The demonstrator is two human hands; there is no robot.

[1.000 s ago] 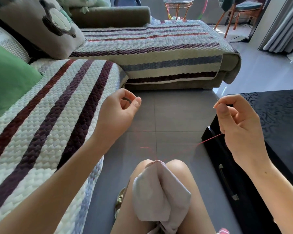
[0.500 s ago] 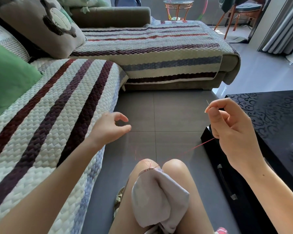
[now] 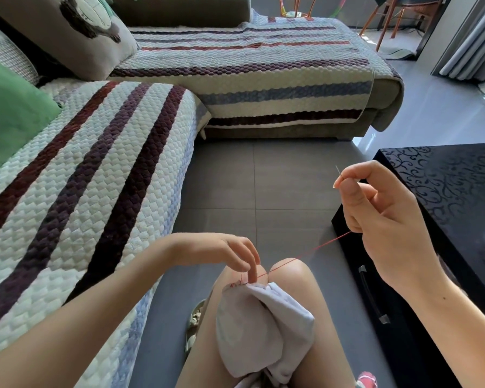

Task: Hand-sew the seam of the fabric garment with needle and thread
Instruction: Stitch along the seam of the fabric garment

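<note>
Pale garment draped over 2 knees, left hand pressing 1 straight finger on its stitched top edge, maybe on the red thread too, right hand pinching the needle up high, thread tight

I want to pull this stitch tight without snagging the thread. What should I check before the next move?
1. Fabric garment seam edge faces up, in view: ok.
2. Needle pinched in the right hand: ok.
3. Red thread runs nearly straight from seam to right hand: ok.
4. Left hand presses a finger on the seam edge: ok.
5. Small red loops beside that finger, knotted or loose: cannot tell.
</note>
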